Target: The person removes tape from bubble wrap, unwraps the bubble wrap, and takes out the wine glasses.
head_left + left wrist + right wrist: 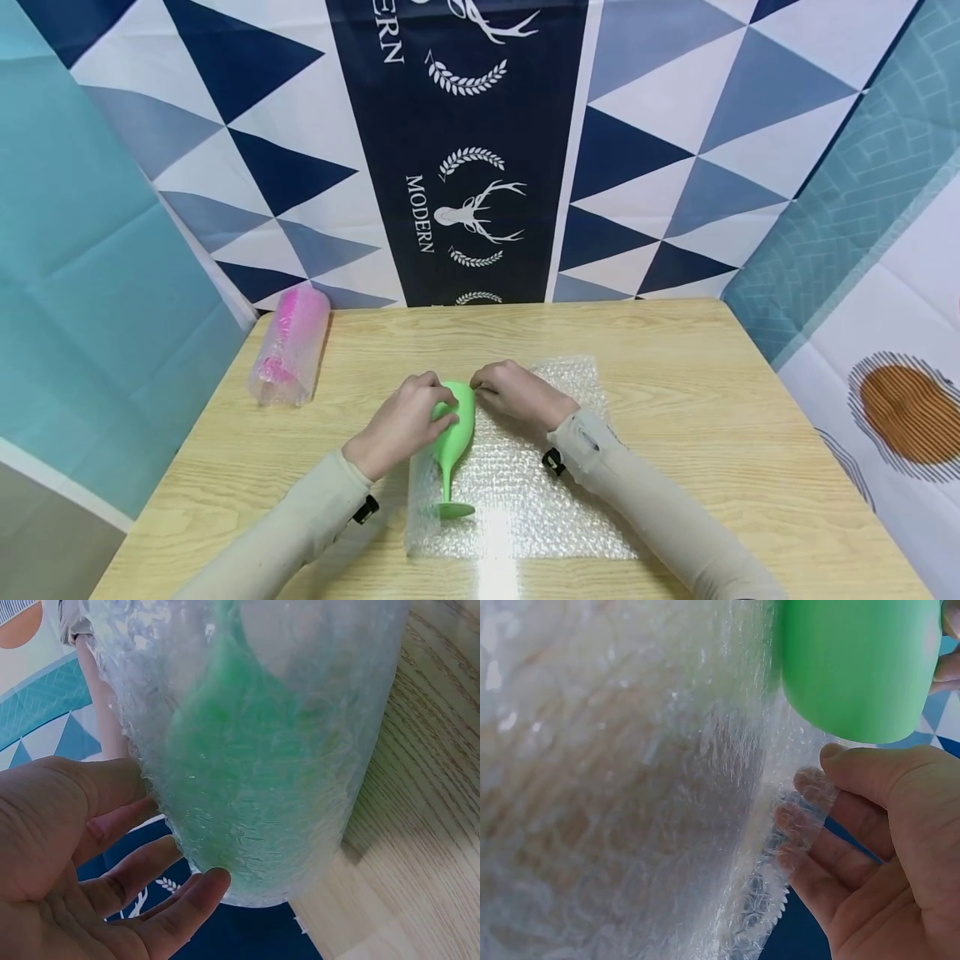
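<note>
A green wine glass (454, 433) lies on its side on a sheet of bubble wrap (540, 500), its foot toward the near edge. The sheet's left edge folds up against the glass; through that layer the bowl (240, 780) looks hazy in the left wrist view. My left hand (408, 421) grips the bowl from the left, its fingers round the wrapped side. At the far right of the rim, my right hand (525, 396) pinches the wrap's far edge. In the right wrist view its fingers (832, 855) show through the clear film, just beyond the rim.
A pink item in a bubble wrap roll (291, 346) lies at the table's back left corner. The wooden table (675, 375) meets a patterned cloth backdrop (480, 150), with more hangings on both sides. Each wrist wears a small black device.
</note>
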The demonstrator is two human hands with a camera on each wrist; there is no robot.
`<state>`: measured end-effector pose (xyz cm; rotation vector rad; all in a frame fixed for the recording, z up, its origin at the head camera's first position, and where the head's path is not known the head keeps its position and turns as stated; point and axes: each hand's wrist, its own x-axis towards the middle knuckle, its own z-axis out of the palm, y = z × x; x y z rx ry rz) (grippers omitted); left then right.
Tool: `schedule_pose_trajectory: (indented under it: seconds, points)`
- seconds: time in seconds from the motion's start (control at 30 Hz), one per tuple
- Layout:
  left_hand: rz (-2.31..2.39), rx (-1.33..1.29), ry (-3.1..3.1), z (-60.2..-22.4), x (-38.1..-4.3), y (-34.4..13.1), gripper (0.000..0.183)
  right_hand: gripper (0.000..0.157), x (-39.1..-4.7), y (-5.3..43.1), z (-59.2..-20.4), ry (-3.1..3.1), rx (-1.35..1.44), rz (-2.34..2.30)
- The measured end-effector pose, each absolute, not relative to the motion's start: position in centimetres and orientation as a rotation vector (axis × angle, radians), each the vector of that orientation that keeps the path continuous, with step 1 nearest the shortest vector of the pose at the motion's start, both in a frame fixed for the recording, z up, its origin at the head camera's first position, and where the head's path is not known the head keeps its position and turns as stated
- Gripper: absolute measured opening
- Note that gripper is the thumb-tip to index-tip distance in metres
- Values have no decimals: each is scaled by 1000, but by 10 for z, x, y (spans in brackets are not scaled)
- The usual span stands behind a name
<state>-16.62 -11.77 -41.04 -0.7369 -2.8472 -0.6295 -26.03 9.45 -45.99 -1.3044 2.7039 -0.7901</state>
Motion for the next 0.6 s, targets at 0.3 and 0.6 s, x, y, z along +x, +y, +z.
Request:
schedule_pose_trajectory:
  seconds: [0.3,0.6]
  points:
    - [-563,-744,-2851,-411,-166,-115,14,17,-266,96,-462,2693,-1225,-846]
    - [-566,-721,-2841,-411,-163,-116,12,14,-274,94,-460,2679,-1142,-886]
